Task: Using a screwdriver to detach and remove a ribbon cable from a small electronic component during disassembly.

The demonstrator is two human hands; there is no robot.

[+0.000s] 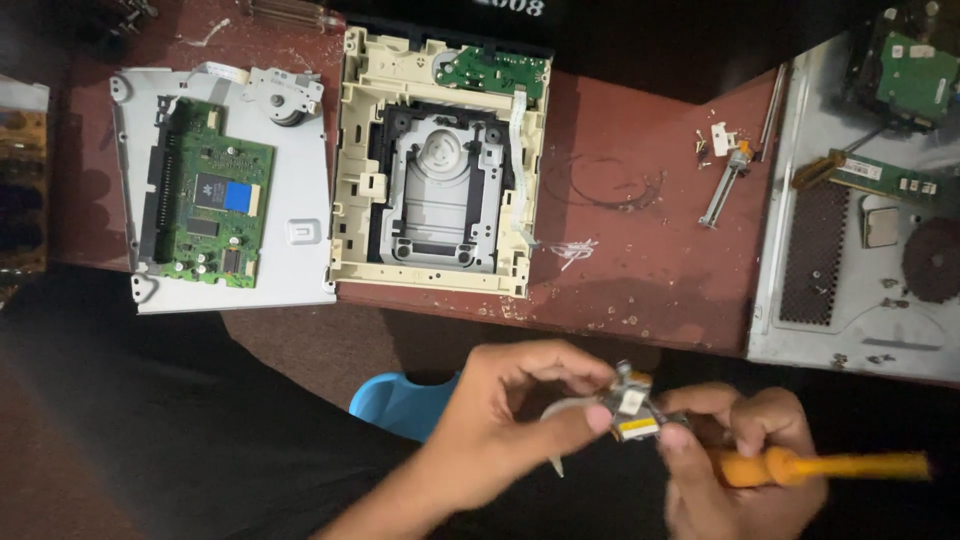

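Observation:
My left hand (510, 415) pinches a small metal part (632, 404) with a yellow flex strip, held over my lap below the table edge. My right hand (745, 450) grips a screwdriver with an orange handle (820, 466), its tip end at the small part. On the red-brown table (640, 270) lies a cream plastic drive frame (440, 165) with a grey metal tray in its middle. To its left lies a grey metal cover plate (295, 240) that carries a green circuit board (210, 205) and a small motor (288, 98).
A grey metal chassis (850, 250) with green boards stands at the right. Loose screws, a thin rod (722, 190) and a wire loop (600, 185) lie on the table between frame and chassis. A blue object (400, 400) shows below the table edge.

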